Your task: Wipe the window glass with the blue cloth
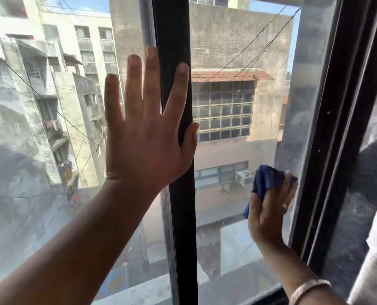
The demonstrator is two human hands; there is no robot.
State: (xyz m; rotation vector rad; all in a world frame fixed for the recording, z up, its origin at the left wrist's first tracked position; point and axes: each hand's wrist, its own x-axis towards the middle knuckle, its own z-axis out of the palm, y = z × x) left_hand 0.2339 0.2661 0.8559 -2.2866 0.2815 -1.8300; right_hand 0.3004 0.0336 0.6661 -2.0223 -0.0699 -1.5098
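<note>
Left hand (148, 137) flat and spread, grasping nothing: fingers (133, 84) pressed on the smeared left pane (40, 150), index finger and thumb straddling the dark centre mullion (178, 29). Right of that mullion, window glass (227, 205), clearer, showing concrete buildings (238, 40), a tiled awning (227, 75) and overhead wires. Lower right, right hand (268, 208) pressing the bunched blue cloth (264, 179) to the glass, cloth bulging above and left of the fingertips (288, 175), close beside the dark right frame (328, 128). Bangle (308, 289) at the wrist.
</note>
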